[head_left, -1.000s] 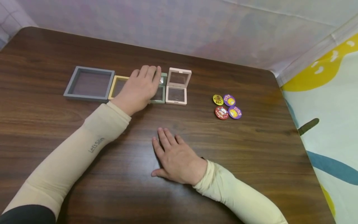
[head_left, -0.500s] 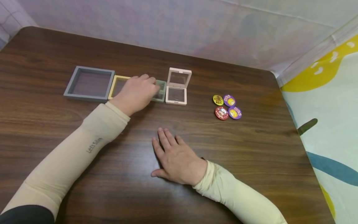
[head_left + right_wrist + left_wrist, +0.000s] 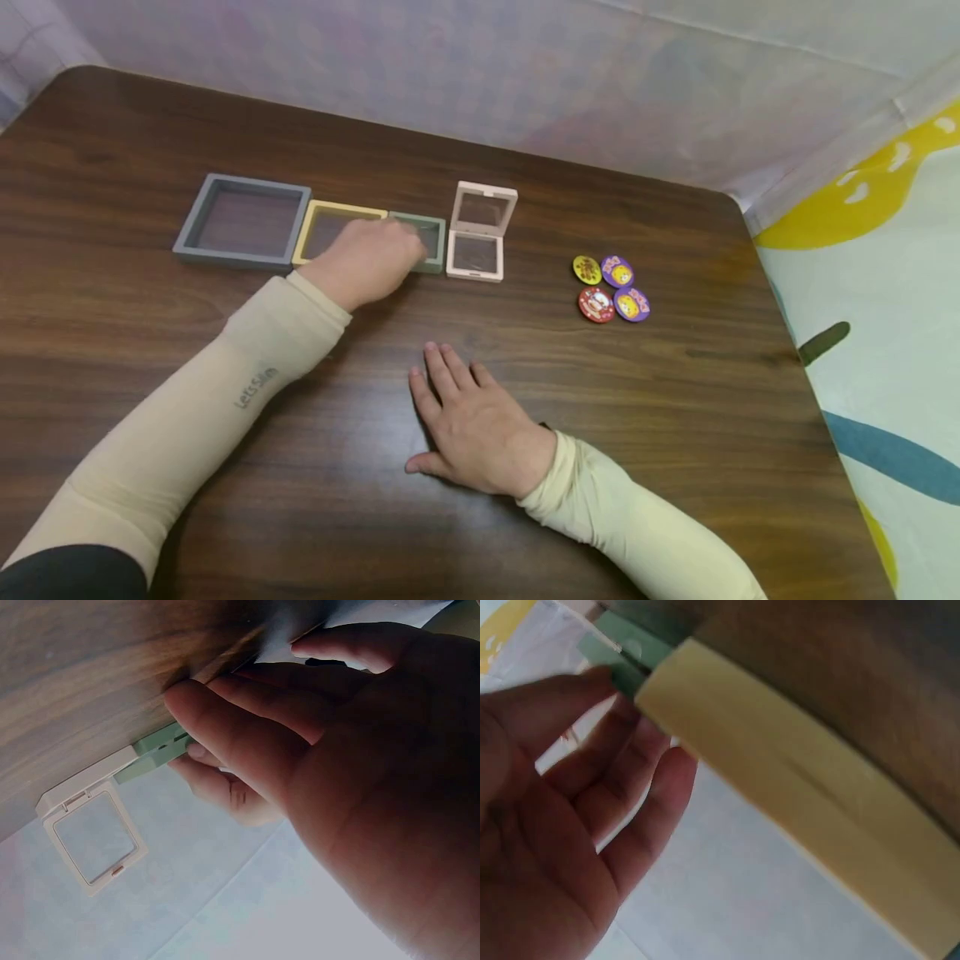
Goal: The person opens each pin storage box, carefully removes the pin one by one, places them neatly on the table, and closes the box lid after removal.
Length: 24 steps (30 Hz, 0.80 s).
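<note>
My left hand [image 3: 371, 260] bends over the small green display frame [image 3: 429, 242], its fingertips at the lid and edge. In the left wrist view, thumb and fingers pinch the green frame [image 3: 641, 649] beside the yellow frame [image 3: 795, 780]. The right wrist view shows the green lid [image 3: 154, 761] slightly raised at an angle from its base. Right of it a pale pink frame [image 3: 476, 276] stands with its lid up. My right hand [image 3: 480, 429] rests palm down on the table, fingers spread, holding nothing.
A large grey frame [image 3: 297, 221] lies at the left end of the row, next to the yellow one. Several round badges [image 3: 596, 305], yellow, red and purple, lie grouped to the right. The brown table [image 3: 675, 400] ends at a pale curtain [image 3: 450, 75] behind.
The green frame's lid has swung down towards its base under my left hand, whose fingers have curled and drawn nearer. My right hand has stayed still.
</note>
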Tool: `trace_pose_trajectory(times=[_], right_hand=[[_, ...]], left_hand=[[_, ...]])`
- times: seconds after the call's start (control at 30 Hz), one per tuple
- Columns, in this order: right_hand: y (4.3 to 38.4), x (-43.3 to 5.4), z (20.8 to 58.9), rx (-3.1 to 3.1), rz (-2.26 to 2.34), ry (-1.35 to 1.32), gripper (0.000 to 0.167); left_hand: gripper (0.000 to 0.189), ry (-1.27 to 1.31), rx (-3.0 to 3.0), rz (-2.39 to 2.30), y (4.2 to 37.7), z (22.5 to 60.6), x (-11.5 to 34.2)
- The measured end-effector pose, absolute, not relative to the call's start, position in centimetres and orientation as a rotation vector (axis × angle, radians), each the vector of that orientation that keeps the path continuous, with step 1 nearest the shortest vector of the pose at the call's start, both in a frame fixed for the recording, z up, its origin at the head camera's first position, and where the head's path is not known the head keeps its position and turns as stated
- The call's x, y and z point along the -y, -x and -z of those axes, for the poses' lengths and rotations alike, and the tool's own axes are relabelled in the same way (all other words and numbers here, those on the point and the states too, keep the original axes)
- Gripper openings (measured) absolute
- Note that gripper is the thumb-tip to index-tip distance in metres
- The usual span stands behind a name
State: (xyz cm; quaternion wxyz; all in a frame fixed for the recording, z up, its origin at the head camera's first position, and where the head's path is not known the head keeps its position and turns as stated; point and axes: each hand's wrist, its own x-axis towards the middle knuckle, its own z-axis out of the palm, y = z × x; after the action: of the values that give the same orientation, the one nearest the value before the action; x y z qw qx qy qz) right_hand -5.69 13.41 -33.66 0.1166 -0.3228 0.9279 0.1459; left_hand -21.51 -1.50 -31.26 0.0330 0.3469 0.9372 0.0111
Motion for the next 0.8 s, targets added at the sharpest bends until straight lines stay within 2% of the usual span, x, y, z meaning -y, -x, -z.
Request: trace_pose_trajectory(times=[0.37,0.6,0.8], right_hand=[[5.8,-13.2,33.7,-2.721,-0.432,0.946,0.093],[6.0,-12.6,33.8,-2.698,-0.436,0.935,0.091],[6.1,-12.4,33.7,-2.675,-0.433,0.931,0.091]], left_hand=[[0.025,-1.084,-2.925,-0.070,21.4,30.5,1.3],[0.059,-1.107,-2.990,-0.145,22.1,28.9,-0.5],[0.073,-1.096,-2.961,-0.042,22.4,29.0,-2.1]])
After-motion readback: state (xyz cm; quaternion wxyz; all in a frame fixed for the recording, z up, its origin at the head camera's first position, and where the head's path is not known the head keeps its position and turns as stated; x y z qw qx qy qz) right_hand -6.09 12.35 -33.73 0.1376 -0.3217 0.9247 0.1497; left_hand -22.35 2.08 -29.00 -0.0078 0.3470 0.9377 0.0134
